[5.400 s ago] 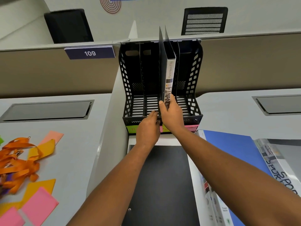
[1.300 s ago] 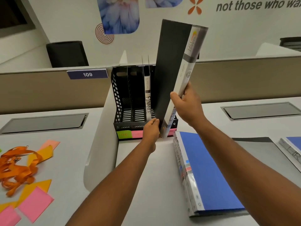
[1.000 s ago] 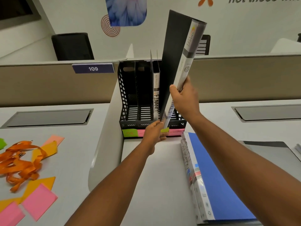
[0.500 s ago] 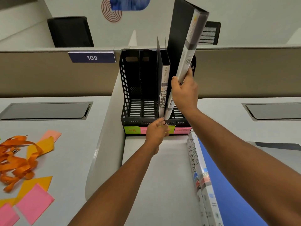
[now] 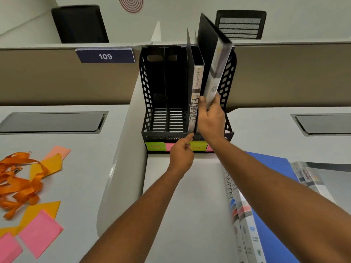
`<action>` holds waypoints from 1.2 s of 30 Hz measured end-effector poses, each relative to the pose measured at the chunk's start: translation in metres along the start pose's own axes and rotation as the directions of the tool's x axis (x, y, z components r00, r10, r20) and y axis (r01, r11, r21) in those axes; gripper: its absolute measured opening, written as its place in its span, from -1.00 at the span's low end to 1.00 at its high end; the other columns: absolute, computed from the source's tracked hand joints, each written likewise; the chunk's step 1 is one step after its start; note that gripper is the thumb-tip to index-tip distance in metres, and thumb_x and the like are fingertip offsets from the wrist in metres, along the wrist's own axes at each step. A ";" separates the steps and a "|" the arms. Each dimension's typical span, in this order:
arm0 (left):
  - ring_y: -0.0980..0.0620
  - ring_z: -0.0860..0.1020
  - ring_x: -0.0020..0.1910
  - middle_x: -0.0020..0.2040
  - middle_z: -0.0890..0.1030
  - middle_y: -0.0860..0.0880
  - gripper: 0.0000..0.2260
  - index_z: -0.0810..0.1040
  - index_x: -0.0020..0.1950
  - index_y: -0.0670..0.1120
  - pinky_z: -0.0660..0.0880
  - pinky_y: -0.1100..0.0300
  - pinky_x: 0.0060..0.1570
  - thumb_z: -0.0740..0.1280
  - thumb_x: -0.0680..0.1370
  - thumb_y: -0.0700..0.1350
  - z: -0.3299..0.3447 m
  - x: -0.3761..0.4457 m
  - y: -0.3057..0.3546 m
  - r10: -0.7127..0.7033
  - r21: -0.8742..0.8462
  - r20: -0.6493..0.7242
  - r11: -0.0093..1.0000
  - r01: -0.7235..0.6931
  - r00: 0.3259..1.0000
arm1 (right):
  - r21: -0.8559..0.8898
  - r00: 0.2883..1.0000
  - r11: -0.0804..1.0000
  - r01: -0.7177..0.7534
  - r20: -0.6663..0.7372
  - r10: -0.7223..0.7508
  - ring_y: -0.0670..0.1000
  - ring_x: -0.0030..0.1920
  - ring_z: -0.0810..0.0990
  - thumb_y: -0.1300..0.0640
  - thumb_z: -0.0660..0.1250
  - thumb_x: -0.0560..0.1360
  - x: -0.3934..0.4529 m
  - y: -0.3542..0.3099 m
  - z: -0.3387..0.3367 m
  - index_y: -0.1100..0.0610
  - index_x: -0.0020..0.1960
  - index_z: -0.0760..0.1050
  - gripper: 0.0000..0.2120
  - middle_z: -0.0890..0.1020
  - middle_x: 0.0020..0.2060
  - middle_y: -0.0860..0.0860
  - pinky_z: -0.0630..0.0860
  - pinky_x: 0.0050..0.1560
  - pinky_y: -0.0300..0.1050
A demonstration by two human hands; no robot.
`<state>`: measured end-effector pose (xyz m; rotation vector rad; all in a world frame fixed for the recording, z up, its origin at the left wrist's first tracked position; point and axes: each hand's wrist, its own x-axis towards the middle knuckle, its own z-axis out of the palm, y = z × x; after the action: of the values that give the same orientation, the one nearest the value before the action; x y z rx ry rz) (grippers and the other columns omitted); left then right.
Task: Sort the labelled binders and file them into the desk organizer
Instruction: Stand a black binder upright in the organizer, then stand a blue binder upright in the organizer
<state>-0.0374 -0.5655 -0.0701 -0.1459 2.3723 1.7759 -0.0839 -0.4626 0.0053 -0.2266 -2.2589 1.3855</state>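
- Step: filing binder (image 5: pixel 215 69) into organizer (image 5: pixel 150 92) slot right of FINANCE binder (image 5: pixel 195 103).
- Right hand (image 5: pixel 211 118) grasping binder; left hand (image 5: pixel 181 152) loosely curled, touching organizer's near rim.
- Next: straighten, lower, release.

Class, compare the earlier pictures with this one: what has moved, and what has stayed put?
The right hand has lowered the black binder into the rightmost slot of the desk organizer. The left hand let go of its bottom edge. The FINANCE binder stays filed, and the blue binder stays flat.

The right hand (image 5: pixel 209 118) hides the tilted black binder's (image 5: pixel 212 59) lower spine; its label is blurred.
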 end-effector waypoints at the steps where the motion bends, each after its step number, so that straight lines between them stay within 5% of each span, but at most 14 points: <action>1: 0.08 0.48 0.30 0.35 0.54 0.03 -0.48 0.46 0.45 0.02 0.39 0.48 0.04 0.13 0.59 -0.41 0.000 0.000 -0.001 0.004 0.013 0.011 1.000 -0.004 1.000 | -0.003 1.000 1.000 -0.019 0.024 0.019 -0.17 -0.12 0.57 -0.15 0.12 0.65 -0.006 0.007 0.002 0.01 0.40 0.29 -0.60 0.57 -0.09 -0.21 0.57 -0.02 -0.04; 6: 0.09 0.44 0.33 0.39 0.50 0.05 -0.37 0.34 0.53 0.05 0.43 0.15 0.34 0.11 0.54 -0.44 -0.003 -0.004 -0.002 0.039 0.086 0.063 0.995 -0.045 0.997 | -0.069 0.989 0.998 0.011 0.147 -0.001 -0.04 0.11 0.60 -0.15 0.00 0.67 -0.027 0.027 0.008 -0.05 0.44 0.24 -0.61 0.60 0.17 -0.09 0.58 0.10 0.04; 11: 0.05 0.41 0.42 0.46 0.44 0.05 -0.31 0.27 0.57 0.04 0.43 0.01 0.38 0.08 0.51 -0.47 -0.003 -0.007 -0.002 0.037 0.120 0.114 0.992 -0.050 0.993 | -0.101 0.975 0.995 0.013 0.224 0.010 0.02 0.21 0.58 -0.09 0.01 0.69 -0.024 0.026 0.001 0.05 0.43 0.30 -0.61 0.59 0.25 0.00 0.58 0.16 -0.01; 21: -0.01 0.34 0.49 0.54 0.33 0.06 -0.45 0.25 0.57 -0.04 0.35 -0.04 0.44 0.11 0.60 -0.38 -0.002 -0.036 0.008 -0.028 0.004 0.152 1.000 0.028 0.988 | 0.010 0.976 1.000 0.001 0.219 -0.003 -0.15 0.21 0.51 0.14 0.18 0.64 -0.071 0.020 -0.041 0.05 0.51 0.28 -0.56 0.48 0.26 -0.18 0.47 0.23 -0.19; 25: -0.02 0.38 0.47 0.54 0.32 0.04 -0.41 0.22 0.58 -0.05 0.38 -0.03 0.43 0.10 0.57 -0.40 0.003 -0.056 0.010 -0.044 0.019 0.178 0.999 0.042 0.983 | -0.041 0.964 0.994 -0.099 0.242 0.106 0.00 0.41 0.42 0.13 0.18 0.64 -0.103 0.031 -0.060 0.08 0.56 0.21 -0.50 0.42 0.45 0.00 0.38 0.34 -0.13; 36: -0.02 0.44 0.42 0.48 0.43 0.02 -0.45 0.28 0.55 -0.08 0.37 0.02 0.42 0.11 0.57 -0.38 0.024 -0.121 0.007 -0.083 0.089 0.204 0.994 0.066 0.975 | -0.126 0.954 0.975 -0.181 0.218 0.205 0.03 0.34 0.49 0.23 0.15 0.62 -0.167 0.059 -0.118 0.08 0.46 0.40 -0.59 0.53 0.35 0.00 0.37 0.29 -0.17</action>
<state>0.0819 -0.5441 -0.0466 -0.0360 2.2556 1.5738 0.1123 -0.4038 -0.0535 -0.3464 -2.5626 1.4571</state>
